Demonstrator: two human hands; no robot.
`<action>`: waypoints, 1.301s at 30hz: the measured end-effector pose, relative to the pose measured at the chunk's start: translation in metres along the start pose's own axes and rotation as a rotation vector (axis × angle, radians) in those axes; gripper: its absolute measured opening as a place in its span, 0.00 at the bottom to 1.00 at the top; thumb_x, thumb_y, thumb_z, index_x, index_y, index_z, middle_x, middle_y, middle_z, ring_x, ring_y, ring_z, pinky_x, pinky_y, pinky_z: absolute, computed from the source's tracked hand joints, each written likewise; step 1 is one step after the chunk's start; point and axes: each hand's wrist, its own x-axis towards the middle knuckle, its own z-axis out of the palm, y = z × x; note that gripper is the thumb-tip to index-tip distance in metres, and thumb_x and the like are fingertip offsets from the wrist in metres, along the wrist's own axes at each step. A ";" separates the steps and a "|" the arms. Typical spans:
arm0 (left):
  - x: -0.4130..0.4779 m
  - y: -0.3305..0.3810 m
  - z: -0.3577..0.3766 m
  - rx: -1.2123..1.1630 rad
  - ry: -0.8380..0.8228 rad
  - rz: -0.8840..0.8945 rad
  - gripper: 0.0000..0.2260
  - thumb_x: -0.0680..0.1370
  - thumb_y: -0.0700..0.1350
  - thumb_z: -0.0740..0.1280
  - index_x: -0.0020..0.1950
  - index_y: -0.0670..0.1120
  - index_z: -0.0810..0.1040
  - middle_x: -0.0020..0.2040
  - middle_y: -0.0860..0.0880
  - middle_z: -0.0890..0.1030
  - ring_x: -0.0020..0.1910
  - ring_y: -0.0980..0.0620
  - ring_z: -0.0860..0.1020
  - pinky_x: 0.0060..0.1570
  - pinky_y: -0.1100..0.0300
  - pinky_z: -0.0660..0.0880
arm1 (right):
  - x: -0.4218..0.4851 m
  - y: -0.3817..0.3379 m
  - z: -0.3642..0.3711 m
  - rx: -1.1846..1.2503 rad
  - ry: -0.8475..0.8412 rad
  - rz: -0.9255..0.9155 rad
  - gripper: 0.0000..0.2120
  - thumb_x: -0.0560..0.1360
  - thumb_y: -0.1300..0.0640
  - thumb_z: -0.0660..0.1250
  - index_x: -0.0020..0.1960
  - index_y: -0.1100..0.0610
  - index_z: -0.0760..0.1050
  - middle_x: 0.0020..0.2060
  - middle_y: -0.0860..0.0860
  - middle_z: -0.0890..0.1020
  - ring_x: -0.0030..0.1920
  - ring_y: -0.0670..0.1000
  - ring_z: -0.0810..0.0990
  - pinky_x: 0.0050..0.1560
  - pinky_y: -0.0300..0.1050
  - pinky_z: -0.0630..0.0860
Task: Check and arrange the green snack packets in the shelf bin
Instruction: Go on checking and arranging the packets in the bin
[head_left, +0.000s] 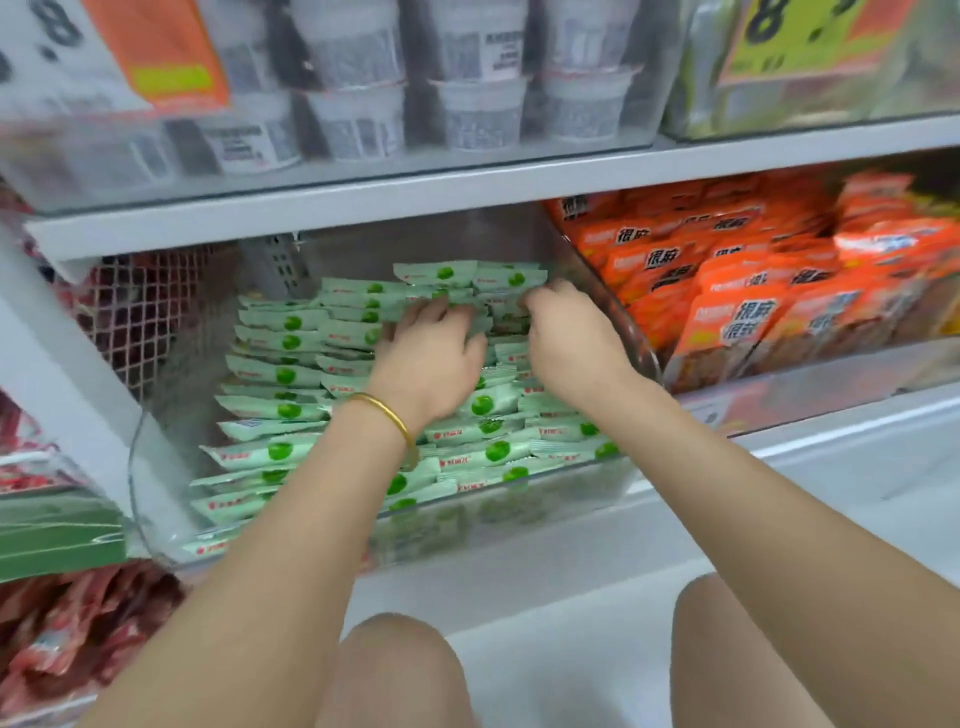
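Green snack packets (291, 374) lie in overlapping flat rows in the clear bin (150, 467) on the middle shelf, filling it from the front wall back to a raised row at the rear. Both hands work that rear-centre patch. The left hand (431, 358), with a gold bracelet (389, 415) at the wrist, has its fingers (423, 314) bent and slightly apart, thumb on the near side, and packets bunched between them. The right hand (569, 338) curls its fingers over the back row; the tips are buried, so we cannot tell whether they pinch or only press. We judge the step to be squaring up the rear stack. To do it well, we'd lift few packets at a time, keep them face-up with the green dot showing, and slide them flush rather than drop them, since the thin wrappers look slippery and likely to fan out. The bin's right wall sits just beside the right hand, with orange packets (753, 291) beyond it. The shelf edge (363, 200) overhead limits lifting. The open room is on the left, toward the mesh panel (135, 312).
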 end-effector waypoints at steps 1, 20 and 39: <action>0.001 0.000 0.001 0.006 -0.002 -0.005 0.21 0.80 0.51 0.54 0.73 0.47 0.65 0.74 0.44 0.63 0.74 0.45 0.58 0.71 0.44 0.57 | 0.005 -0.001 -0.001 -0.006 -0.008 0.002 0.17 0.72 0.70 0.59 0.60 0.63 0.73 0.58 0.61 0.73 0.58 0.62 0.74 0.54 0.51 0.73; 0.038 -0.004 0.011 0.062 -0.087 -0.040 0.20 0.82 0.54 0.49 0.75 0.59 0.57 0.79 0.51 0.45 0.77 0.50 0.43 0.72 0.39 0.42 | 0.079 -0.003 0.019 -0.003 -0.048 0.114 0.18 0.76 0.69 0.56 0.63 0.61 0.73 0.63 0.59 0.74 0.64 0.59 0.72 0.60 0.49 0.73; 0.037 -0.007 0.004 0.026 -0.096 -0.045 0.19 0.81 0.54 0.51 0.73 0.58 0.63 0.78 0.49 0.51 0.77 0.48 0.46 0.73 0.42 0.42 | 0.067 -0.015 0.004 -0.125 0.213 0.016 0.15 0.74 0.73 0.56 0.57 0.64 0.72 0.55 0.60 0.77 0.55 0.60 0.77 0.49 0.48 0.74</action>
